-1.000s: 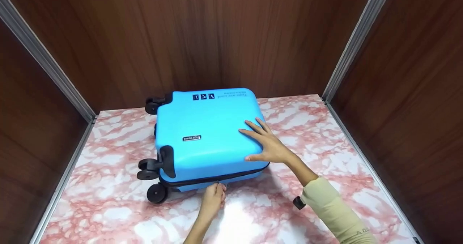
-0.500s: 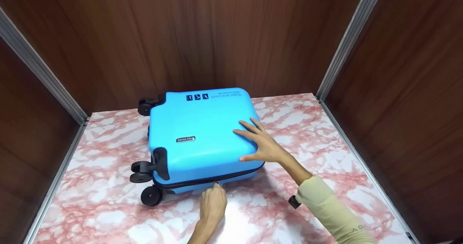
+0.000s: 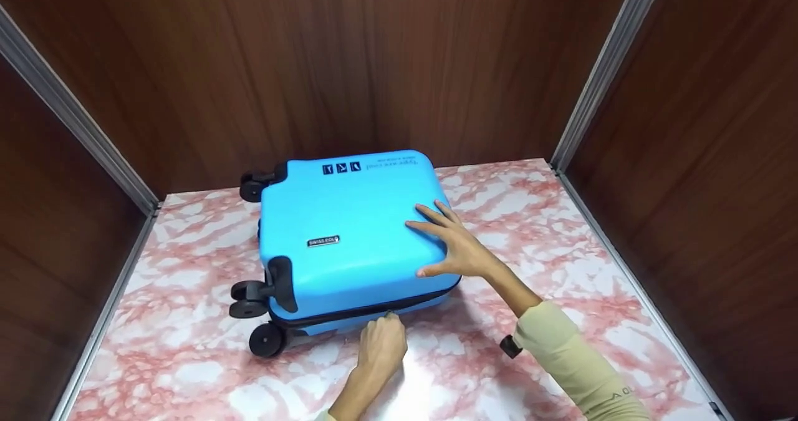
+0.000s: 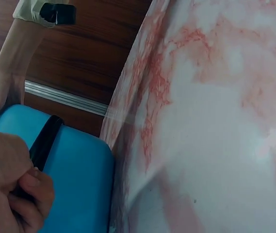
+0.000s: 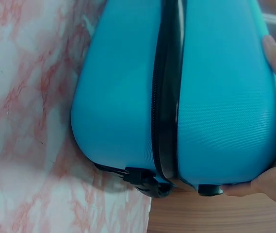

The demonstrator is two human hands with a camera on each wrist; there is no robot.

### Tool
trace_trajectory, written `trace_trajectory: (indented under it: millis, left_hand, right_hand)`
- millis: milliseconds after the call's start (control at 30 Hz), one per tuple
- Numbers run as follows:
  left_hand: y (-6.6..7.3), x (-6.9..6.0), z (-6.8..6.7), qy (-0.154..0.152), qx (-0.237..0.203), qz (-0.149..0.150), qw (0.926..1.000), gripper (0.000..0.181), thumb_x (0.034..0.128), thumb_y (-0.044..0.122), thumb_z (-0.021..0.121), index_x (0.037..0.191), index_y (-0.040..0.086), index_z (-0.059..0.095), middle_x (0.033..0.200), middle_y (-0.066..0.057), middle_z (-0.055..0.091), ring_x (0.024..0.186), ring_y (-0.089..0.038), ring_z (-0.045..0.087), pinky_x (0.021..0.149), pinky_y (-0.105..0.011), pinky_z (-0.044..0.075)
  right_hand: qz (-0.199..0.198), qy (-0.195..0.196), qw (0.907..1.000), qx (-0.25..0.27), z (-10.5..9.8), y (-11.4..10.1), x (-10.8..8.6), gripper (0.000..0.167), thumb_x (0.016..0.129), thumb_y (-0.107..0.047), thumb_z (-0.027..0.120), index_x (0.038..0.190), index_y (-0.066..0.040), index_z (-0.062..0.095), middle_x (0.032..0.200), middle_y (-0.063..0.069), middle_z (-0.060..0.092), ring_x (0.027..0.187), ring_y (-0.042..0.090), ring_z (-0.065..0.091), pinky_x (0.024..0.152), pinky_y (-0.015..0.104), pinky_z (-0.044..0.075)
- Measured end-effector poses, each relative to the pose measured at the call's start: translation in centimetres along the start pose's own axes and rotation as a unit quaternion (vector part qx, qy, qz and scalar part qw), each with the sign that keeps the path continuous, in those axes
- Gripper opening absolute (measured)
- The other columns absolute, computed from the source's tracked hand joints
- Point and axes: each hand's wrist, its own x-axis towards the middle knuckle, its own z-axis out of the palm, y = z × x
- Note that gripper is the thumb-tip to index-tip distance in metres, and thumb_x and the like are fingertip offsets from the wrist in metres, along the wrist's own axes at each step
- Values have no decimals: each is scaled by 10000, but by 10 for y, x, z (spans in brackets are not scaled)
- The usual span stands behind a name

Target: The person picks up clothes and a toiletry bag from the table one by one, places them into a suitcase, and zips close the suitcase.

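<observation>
A blue hard-shell suitcase (image 3: 355, 215) lies flat on its side, its wheels pointing left. Along its near side runs a black zipper (image 3: 349, 314), seen close up as a dark band in the right wrist view. My left hand (image 3: 382, 344) is at this seam with fingers curled, pinching what looks like the zipper pull (image 3: 390, 314), mostly hidden by the fingertips. In the left wrist view, those curled fingers (image 4: 33, 191) sit against the black band. My right hand (image 3: 461, 249) rests with spread fingers on the suitcase's right-hand top corner.
Beneath the suitcase is a red-and-white marbled surface (image 3: 199, 321). Brown wood-grain panels (image 3: 374, 65) stand behind and on both sides, joined by metal corner strips (image 3: 605, 78). Black wheels (image 3: 268, 340) stick out at the suitcase's left end.
My left hand has moved to the right along the zipper, its back turning upward. My right hand stays spread on the suitcase. The head view has shifted slightly.
</observation>
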Motion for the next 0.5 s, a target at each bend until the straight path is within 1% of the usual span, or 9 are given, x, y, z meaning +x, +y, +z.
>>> trace_trajectory:
  millis: [100, 200, 300, 367, 433, 467, 500]
  left_hand:
    - [2, 4, 0, -161, -73, -49, 9998, 194, 828, -32, 614, 651, 38, 577, 592, -142, 636, 554, -331, 678, 448, -385, 530]
    - [3, 7, -2, -420, -180, -57, 9989, 190, 830, -41, 611, 656, 31, 586, 603, -140, 634, 567, -330, 679, 452, -376, 529]
    - [-1, 9, -5, -664, -443, 98, 9968, 212, 851, -49, 584, 656, 34, 580, 580, -119, 608, 558, -306, 675, 430, -354, 512]
    - [-7, 8, -6, -758, -749, 268, 9939, 243, 899, -41, 548, 672, 44, 572, 570, -73, 575, 550, -245, 660, 428, -321, 499]
    - [-15, 4, -3, -827, -1168, 319, 9892, 268, 949, -23, 511, 698, 58, 562, 568, -25, 537, 526, -146, 588, 435, -279, 470]
    - [-20, 1, -2, -898, -1542, 251, 9836, 272, 973, -14, 494, 720, 51, 570, 574, -18, 545, 518, -110, 556, 445, -260, 464]
    - [-24, -3, 0, -991, -2005, 127, 9746, 276, 998, 1, 480, 742, 43, 577, 580, -11, 556, 506, -75, 520, 449, -240, 455]
  right_hand:
    - [-33, -22, 10000, -17, -1, 1, 1, 930, 701, -452, 881, 1500, -235, 458, 1662, 80, 237, 1547, 422, 37, 1157, 707, 178]
    - [-4, -32, 10000, -28, -2, 0, 1, 934, 700, -462, 878, 1502, -234, 456, 1662, 74, 238, 1548, 420, 28, 1155, 709, 177]
    - [46, -49, 10000, -7, -3, -1, 1, 934, 701, -466, 877, 1502, -238, 455, 1665, 70, 232, 1548, 420, 17, 1151, 715, 176]
    - [78, -31, 10000, 40, -3, 0, 0, 933, 697, -452, 884, 1499, -240, 459, 1666, 68, 229, 1549, 416, 15, 1150, 718, 174]
    - [60, -38, 10000, 63, -2, 0, -1, 923, 702, -441, 884, 1499, -247, 459, 1665, 73, 229, 1547, 420, 21, 1143, 724, 181]
    - [38, -52, 10000, 64, 0, 1, -1, 918, 706, -441, 881, 1499, -248, 459, 1664, 78, 231, 1546, 422, 27, 1140, 725, 188]
    - [4, -74, 10000, 62, 1, 1, -2, 917, 708, -442, 879, 1499, -245, 459, 1663, 87, 232, 1545, 427, 33, 1137, 726, 194]
